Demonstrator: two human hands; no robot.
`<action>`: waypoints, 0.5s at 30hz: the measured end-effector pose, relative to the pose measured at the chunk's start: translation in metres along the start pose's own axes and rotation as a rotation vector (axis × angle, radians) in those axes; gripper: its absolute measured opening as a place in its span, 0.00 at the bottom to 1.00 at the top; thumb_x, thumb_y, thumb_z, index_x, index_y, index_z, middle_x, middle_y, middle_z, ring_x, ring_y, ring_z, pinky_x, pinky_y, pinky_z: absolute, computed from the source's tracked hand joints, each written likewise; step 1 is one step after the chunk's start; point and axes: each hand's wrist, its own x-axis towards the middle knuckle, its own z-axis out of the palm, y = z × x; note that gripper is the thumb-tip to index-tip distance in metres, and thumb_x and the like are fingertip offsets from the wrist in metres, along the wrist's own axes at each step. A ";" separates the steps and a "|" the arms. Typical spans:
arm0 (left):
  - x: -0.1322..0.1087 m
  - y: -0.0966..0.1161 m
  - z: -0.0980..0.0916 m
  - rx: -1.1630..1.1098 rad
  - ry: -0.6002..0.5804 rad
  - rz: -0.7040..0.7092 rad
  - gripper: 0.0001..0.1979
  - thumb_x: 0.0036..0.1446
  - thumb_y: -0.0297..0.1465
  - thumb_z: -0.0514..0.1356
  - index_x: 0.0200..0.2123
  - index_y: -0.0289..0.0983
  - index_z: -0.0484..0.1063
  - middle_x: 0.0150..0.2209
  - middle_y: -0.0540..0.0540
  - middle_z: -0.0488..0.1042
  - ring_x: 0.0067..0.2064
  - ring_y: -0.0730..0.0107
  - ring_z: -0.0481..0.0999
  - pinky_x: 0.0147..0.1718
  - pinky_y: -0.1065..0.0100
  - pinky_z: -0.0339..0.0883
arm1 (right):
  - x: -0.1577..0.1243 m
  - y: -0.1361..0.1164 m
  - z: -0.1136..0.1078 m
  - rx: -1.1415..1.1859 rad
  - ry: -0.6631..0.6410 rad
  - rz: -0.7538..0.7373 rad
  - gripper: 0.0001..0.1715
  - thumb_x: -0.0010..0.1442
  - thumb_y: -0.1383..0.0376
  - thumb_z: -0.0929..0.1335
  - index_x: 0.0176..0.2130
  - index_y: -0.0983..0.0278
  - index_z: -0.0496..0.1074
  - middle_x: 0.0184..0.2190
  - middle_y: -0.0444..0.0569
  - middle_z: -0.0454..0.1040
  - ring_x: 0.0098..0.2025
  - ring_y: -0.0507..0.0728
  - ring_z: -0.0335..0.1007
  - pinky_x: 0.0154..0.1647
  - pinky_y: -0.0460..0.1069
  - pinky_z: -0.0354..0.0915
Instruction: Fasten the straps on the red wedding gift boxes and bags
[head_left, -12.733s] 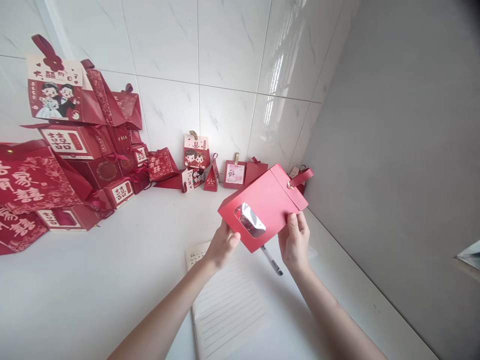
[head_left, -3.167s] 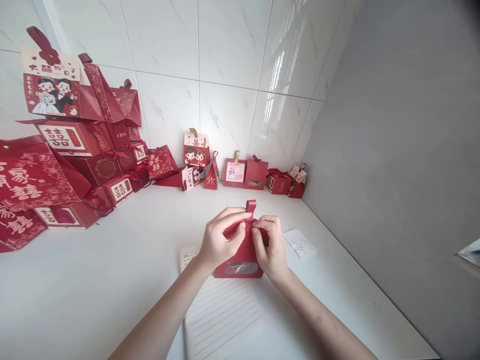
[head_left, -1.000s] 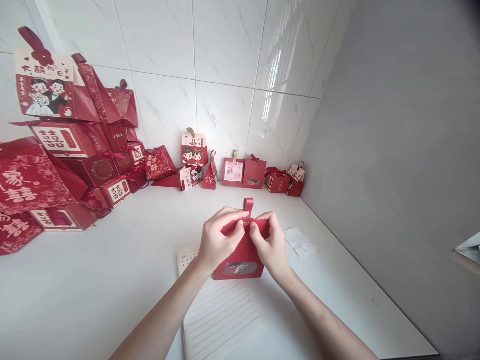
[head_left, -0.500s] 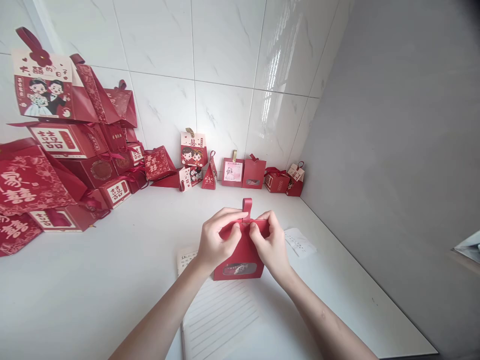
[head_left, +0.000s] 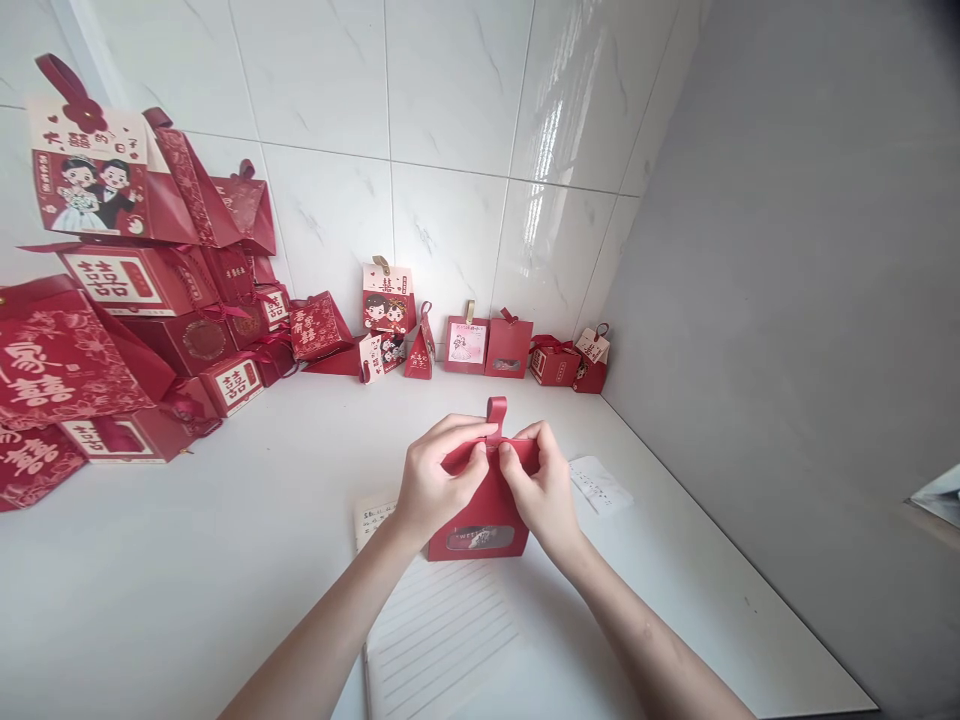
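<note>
A red gift box stands upright in front of me, with a clear oval window low on its front and a red ribbon loop rising from its top edge. My left hand pinches the top edge left of the loop, thumb in front and fingers behind. On the right side of the same edge, my right hand grips in a like way. Both thumbs press close together just under the loop. Beneath and behind the box lies an open lined notebook.
Red wedding gift boxes are stacked at the left. More small boxes line the tiled wall at the back. A white slip of paper lies right of my hands. A grey wall borders the table on the right.
My left thumb has slid slightly right along the top edge, nearer the right thumb. Both hands keep their hold and the box stays in nearly the same place.
</note>
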 end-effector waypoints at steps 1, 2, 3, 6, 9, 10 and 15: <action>0.000 0.000 0.000 0.000 0.001 0.001 0.12 0.54 0.21 0.56 0.36 0.39 0.77 0.35 0.48 0.79 0.36 0.70 0.79 0.35 0.69 0.75 | 0.000 0.000 0.000 -0.001 0.002 0.003 0.12 0.57 0.61 0.64 0.27 0.59 0.55 0.19 0.38 0.62 0.20 0.50 0.58 0.19 0.45 0.57; 0.000 0.000 0.000 0.001 0.002 0.003 0.12 0.53 0.20 0.56 0.36 0.39 0.77 0.35 0.48 0.79 0.36 0.70 0.79 0.35 0.69 0.75 | 0.000 0.000 0.000 -0.002 0.001 0.006 0.12 0.57 0.62 0.64 0.27 0.59 0.55 0.19 0.38 0.62 0.20 0.50 0.58 0.19 0.45 0.57; 0.000 0.000 0.001 0.000 0.002 0.005 0.12 0.53 0.20 0.56 0.36 0.39 0.77 0.35 0.48 0.79 0.36 0.70 0.79 0.35 0.69 0.75 | 0.000 0.000 0.000 -0.004 0.001 0.008 0.12 0.57 0.62 0.64 0.27 0.59 0.55 0.19 0.38 0.62 0.20 0.50 0.57 0.19 0.45 0.57; -0.001 0.000 0.001 -0.001 0.000 0.000 0.12 0.54 0.20 0.56 0.36 0.39 0.77 0.35 0.48 0.79 0.36 0.70 0.78 0.36 0.69 0.75 | 0.000 0.000 0.000 -0.007 -0.002 0.012 0.12 0.57 0.62 0.64 0.27 0.59 0.55 0.20 0.38 0.62 0.20 0.50 0.57 0.19 0.45 0.57; -0.001 -0.001 -0.001 -0.010 -0.009 0.000 0.14 0.53 0.20 0.54 0.37 0.38 0.77 0.36 0.48 0.78 0.36 0.70 0.78 0.36 0.70 0.74 | 0.000 0.000 0.000 -0.007 -0.004 0.003 0.11 0.57 0.62 0.64 0.27 0.59 0.55 0.20 0.38 0.62 0.21 0.50 0.58 0.20 0.45 0.57; -0.001 -0.001 -0.001 -0.017 -0.014 0.007 0.14 0.53 0.20 0.54 0.37 0.38 0.77 0.36 0.48 0.78 0.37 0.70 0.78 0.36 0.70 0.74 | 0.000 0.001 -0.001 -0.006 -0.005 0.001 0.11 0.58 0.62 0.63 0.27 0.59 0.56 0.20 0.38 0.63 0.21 0.50 0.58 0.20 0.45 0.58; -0.001 -0.002 -0.002 -0.055 -0.016 0.050 0.13 0.54 0.20 0.55 0.38 0.35 0.77 0.36 0.46 0.78 0.37 0.72 0.78 0.37 0.73 0.74 | 0.000 0.001 -0.001 0.008 -0.017 -0.010 0.11 0.58 0.62 0.63 0.28 0.60 0.56 0.21 0.38 0.63 0.21 0.50 0.59 0.20 0.45 0.58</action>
